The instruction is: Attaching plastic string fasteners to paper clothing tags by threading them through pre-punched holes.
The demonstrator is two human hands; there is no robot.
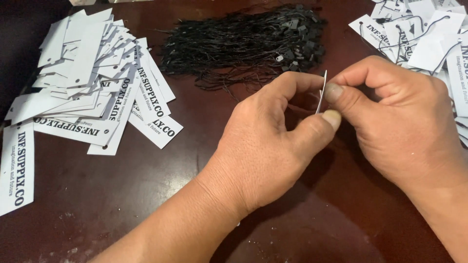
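The left hand (273, 141) and right hand (399, 117) meet above the dark bench (146, 195), both pinching one white paper tag (321, 92) edge-on between their fingertips. Left of them sprawls a heap of printed tags (92, 83); beyond them lies a bundle of black strings (243, 44); strung tags (419, 34) sit just behind the right hand.

Dark reddish-brown wooden desk (146, 195), scuffed and speckled near the front edge. Loose heap of white card tags (92, 83) with black print at the left. Bundle of black strings (243, 41) at top centre. More white tags with strings attached (424, 39) at the right.
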